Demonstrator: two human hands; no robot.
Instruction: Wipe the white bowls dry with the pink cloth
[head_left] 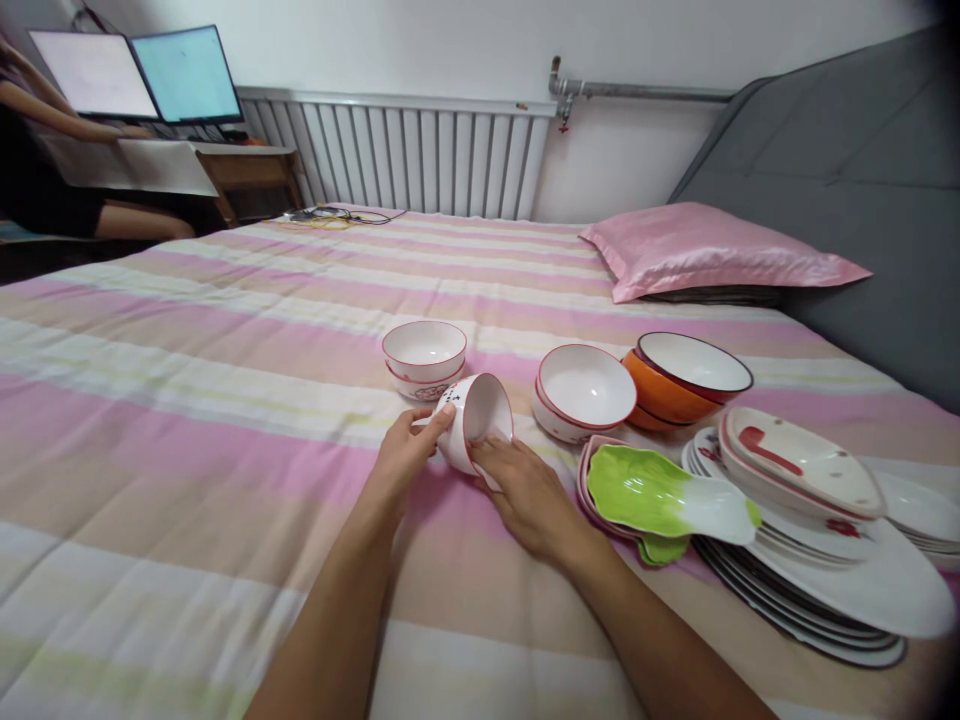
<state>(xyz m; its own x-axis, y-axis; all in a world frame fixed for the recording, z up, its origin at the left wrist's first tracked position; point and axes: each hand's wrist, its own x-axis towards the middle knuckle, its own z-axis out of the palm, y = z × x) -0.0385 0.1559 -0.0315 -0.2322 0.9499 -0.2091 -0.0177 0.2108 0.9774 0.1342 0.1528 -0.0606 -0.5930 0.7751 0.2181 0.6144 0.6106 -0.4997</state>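
A bed (225, 400) with a striped sheet fills most of the view, a grey headboard (832, 150) standing along its right edge and a white radiator (420, 155) behind its far edge. A pink pillow (705, 250) lies at the far right corner. Toward the right edge, nearer the camera, are a plate stack (907, 590), an orange bowl stack (664, 392) and a green leaf-shaped dish (637, 490) on other dishes. Two stacks of red-rimmed white bowls, the right stack (585, 385) beside the orange one and the left stack (424, 345) well apart from it, sit inward from these edges. Between and nearer than them, the left hand (405, 445) pinches the wall of a white bowl (480, 415), tipped sideways, mouth rightward. The right hand (529, 490) keeps its fingers together at the lower rim, reaching inside; whether its thumb grips, I cannot tell.
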